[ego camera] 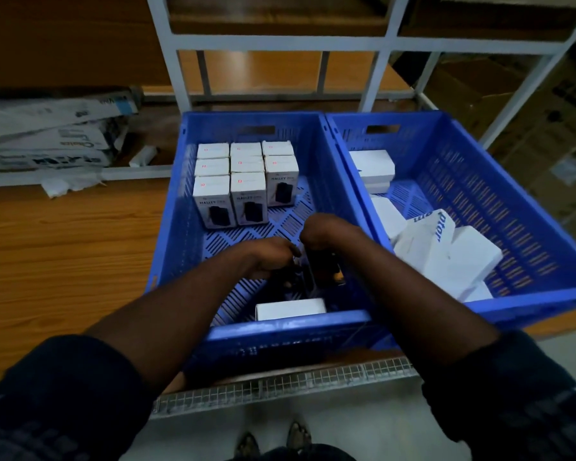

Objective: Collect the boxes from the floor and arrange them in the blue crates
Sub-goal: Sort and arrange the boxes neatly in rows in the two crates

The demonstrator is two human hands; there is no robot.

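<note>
Gripping dark boxes [325, 271] at frame centre, the left hand [273, 257] and right hand [326, 232] curl down inside the left blue crate [280, 329], below rows of upright white boxes [246, 181]. Loose packages [446, 257] lie in the right crate [479, 181].

One view only: head-worn cam, wide-angle. Stands at the front edge of the wooden shelf deck [63, 234], faces fwd and steeply down. Close range. Forearms enter from both bottom corners. Left hand [273, 257] and right hand [326, 234] sit mid-frame, gripping dark boxes [326, 267] inside left blue crate [290, 324]. Right blue crate [479, 194] runs to right edge. Shoes [298, 434] at bottom edge, approx. below lens. White rack frame [280, 41] across top.
</note>
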